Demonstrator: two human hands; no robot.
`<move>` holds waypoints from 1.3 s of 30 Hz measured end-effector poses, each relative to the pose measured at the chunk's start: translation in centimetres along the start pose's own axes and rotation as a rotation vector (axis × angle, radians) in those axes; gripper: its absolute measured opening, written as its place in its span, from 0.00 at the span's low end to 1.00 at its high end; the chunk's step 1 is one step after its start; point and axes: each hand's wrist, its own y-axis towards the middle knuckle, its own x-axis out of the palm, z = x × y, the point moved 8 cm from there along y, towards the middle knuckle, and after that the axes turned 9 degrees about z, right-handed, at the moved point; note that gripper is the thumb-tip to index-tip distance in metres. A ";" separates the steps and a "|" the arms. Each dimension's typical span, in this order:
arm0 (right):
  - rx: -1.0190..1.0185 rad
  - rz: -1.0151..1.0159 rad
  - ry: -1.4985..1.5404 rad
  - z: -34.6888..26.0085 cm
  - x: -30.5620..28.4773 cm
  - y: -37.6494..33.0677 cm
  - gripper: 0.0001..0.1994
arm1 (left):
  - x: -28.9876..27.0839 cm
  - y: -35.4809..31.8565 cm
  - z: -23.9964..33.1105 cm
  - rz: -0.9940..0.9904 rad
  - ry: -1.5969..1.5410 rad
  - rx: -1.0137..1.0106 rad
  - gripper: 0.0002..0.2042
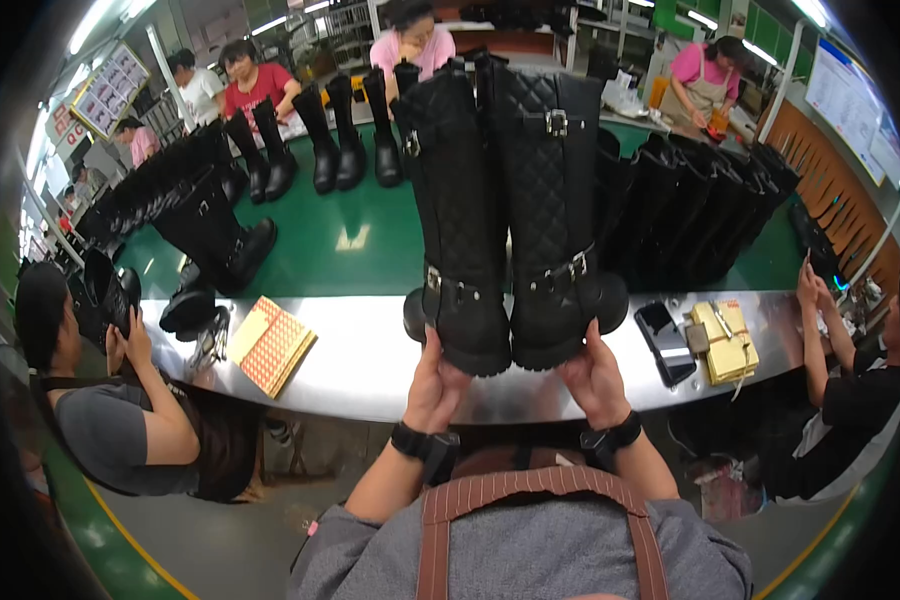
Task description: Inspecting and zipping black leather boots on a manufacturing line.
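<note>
A pair of tall black boots stands upright side by side in front of me, held up by their soles over the metal table edge (370,350). My left hand (435,385) grips the heel end of the left boot (457,220), thumb up against its back. In the same way my right hand (595,380) holds the right boot (550,215) near its heel. Both boots have quilted shafts and silver buckles at the top and ankle. My fingers under the soles are mostly hidden. A dark band circles each of my wrists.
Rows of black boots (345,135) line the green table (320,245). More boots (690,205) stand at right. A phone (664,343) and yellow pads (727,340) lie right of me, a patterned booklet (271,345) left. Co-workers sit at both sides; others work across the table.
</note>
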 end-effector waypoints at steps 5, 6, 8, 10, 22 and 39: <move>-0.061 -0.086 -0.048 -0.7 -0.1 0.1 0.27 | -1.4 0.9 -0.3 -0.032 -0.056 -0.009 0.30; -0.046 -0.144 -0.049 -0.5 -0.1 -0.1 0.27 | -1.8 0.9 -0.5 -0.013 -0.065 -0.029 0.30; -0.006 -0.197 -0.056 0.4 -0.6 -0.1 0.32 | -1.1 0.5 -1.2 -0.143 -0.109 -0.106 0.32; -0.029 -0.201 -0.237 1.4 -1.1 -0.1 0.40 | 0.4 -0.5 -1.8 -0.338 -0.236 -0.186 0.34; -1.329 -0.500 -1.576 -19.9 17.7 -8.2 0.60 | -0.8 -1.1 -5.4 -0.269 -0.504 -0.633 0.23; -1.487 -0.254 -1.760 -26.9 22.1 -7.2 0.14 | 3.5 1.6 -2.1 -0.567 0.505 -0.146 0.32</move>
